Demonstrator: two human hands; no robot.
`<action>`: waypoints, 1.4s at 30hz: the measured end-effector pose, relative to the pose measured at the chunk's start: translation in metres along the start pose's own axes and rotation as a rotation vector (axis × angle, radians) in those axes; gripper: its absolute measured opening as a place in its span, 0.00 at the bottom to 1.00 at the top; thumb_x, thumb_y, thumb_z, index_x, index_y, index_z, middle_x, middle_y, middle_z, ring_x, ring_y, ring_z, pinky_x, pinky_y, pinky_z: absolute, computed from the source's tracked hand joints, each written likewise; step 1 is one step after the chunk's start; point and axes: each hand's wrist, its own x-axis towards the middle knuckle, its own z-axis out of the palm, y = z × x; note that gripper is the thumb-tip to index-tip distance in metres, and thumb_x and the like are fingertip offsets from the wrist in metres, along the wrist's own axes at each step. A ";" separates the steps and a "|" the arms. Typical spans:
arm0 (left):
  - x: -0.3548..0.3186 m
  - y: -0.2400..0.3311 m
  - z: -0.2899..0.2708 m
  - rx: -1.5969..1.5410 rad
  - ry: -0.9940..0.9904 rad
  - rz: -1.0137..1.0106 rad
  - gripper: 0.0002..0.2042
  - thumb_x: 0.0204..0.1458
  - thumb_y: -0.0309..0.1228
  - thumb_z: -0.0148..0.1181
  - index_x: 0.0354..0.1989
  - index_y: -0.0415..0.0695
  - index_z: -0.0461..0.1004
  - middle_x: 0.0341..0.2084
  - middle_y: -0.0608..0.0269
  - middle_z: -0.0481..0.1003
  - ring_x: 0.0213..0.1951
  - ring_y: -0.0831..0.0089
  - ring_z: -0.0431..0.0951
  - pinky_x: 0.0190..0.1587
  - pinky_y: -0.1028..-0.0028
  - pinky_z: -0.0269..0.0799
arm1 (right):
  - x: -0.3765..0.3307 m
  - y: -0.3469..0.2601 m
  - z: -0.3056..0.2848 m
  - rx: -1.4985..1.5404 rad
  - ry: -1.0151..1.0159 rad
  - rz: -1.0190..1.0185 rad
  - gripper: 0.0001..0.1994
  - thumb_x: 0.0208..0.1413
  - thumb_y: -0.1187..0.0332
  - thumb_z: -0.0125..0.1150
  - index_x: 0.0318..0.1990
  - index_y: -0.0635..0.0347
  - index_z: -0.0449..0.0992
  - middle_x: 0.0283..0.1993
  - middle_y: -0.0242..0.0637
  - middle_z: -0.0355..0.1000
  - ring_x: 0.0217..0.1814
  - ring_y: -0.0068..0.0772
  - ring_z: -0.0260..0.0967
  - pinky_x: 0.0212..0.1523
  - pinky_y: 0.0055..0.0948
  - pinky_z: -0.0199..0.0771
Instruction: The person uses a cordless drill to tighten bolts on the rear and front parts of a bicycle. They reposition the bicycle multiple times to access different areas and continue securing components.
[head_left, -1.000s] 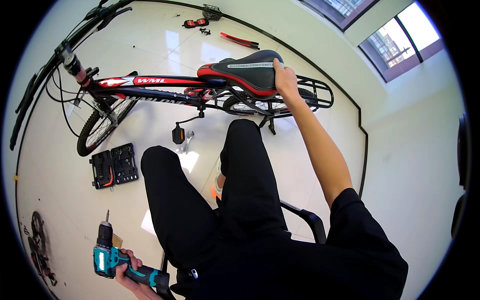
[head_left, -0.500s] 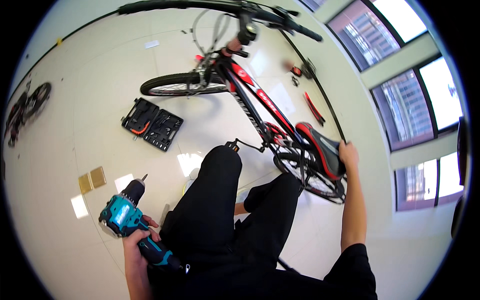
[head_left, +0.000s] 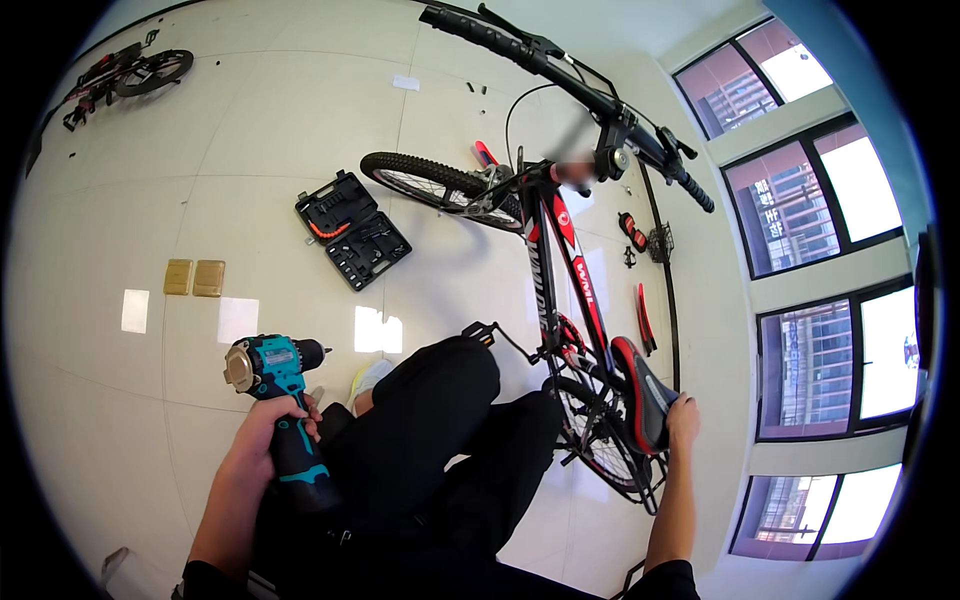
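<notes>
My left hand is wrapped round the handle of a teal and black cordless drill. A bit sticks out of its chuck, aimed to the right. My right hand grips the rear part of the black and red saddle, its fingers partly hidden behind the edge. The saddle belongs to a red and black bicycle standing to my right front. Its handlebar reaches across the top of the view, and a crank with a pedal points toward my knee.
An opened black tool case lies on the tiled floor beside the front wheel. Two tan square pieces are farther left. Another bicycle lies at the far left. A red fender and small parts rest along the window wall.
The drill has turned from pointing up and right to pointing right. My view has shifted, so the bicycle and tool case sit farther right. My right hand stays on the saddle.
</notes>
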 end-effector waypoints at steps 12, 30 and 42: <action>0.001 0.010 0.010 -0.245 0.097 -0.055 0.13 0.37 0.25 0.51 0.34 0.36 0.66 0.26 0.55 0.68 0.24 0.70 0.70 0.35 0.70 0.71 | 0.006 0.010 0.017 0.087 0.038 0.003 0.26 0.61 0.50 0.37 0.47 0.65 0.72 0.45 0.59 0.72 0.49 0.62 0.68 0.50 0.52 0.67; 0.013 -0.002 -0.015 -0.444 -0.069 -0.131 0.15 0.39 0.22 0.54 0.37 0.33 0.61 0.30 0.57 0.67 0.27 0.73 0.73 0.38 0.74 0.75 | 0.006 0.079 0.153 0.005 0.242 -0.264 0.12 0.58 0.71 0.40 0.46 0.65 0.66 0.42 0.54 0.72 0.45 0.56 0.71 0.43 0.48 0.72; 0.014 0.002 -0.020 -0.336 0.008 -0.068 0.15 0.40 0.22 0.54 0.37 0.32 0.62 0.30 0.54 0.67 0.27 0.72 0.73 0.37 0.75 0.75 | 0.027 -0.002 0.050 1.191 0.135 -0.120 0.27 0.60 0.51 0.46 0.49 0.70 0.73 0.51 0.54 0.71 0.56 0.45 0.67 0.57 0.36 0.62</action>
